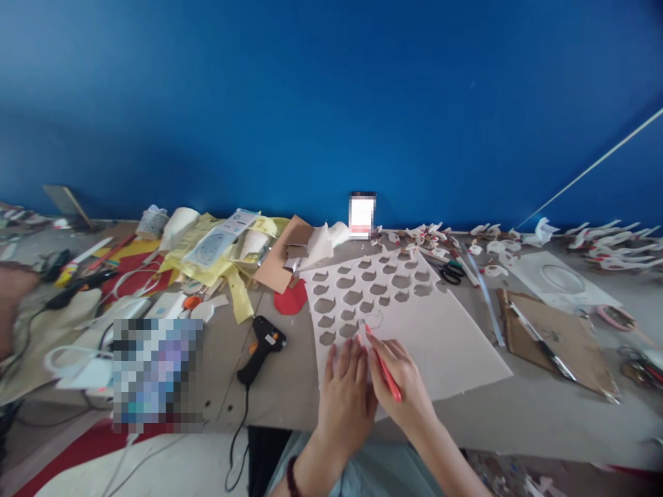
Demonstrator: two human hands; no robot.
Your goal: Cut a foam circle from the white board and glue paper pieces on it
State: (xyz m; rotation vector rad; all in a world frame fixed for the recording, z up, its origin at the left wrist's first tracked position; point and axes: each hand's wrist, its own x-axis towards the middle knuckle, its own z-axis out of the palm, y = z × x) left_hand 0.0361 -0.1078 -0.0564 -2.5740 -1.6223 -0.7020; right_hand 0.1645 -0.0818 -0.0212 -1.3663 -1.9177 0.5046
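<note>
A large white sheet (440,345) lies in front of me, with several rows of fish-shaped holes cut through its left and upper part. Beside the lowest holes, a thin curved outline (375,319) shows on the uncut surface. My left hand (344,386) lies flat on the sheet's lower left, fingers stretched forward. Close against it, my right hand (401,383) grips a slim red-pink craft knife (387,378), its tip down at the sheet near that outline. My fingers partly cover the knife.
Left of the sheet lies a black glue gun (259,351) with its cord. Black-handled scissors (452,272) rest at the sheet's upper right. Further right, a pen (541,342) lies on brown cardboard (574,345). Behind stand a lit phone (362,215) and several white paper cut-outs (422,236).
</note>
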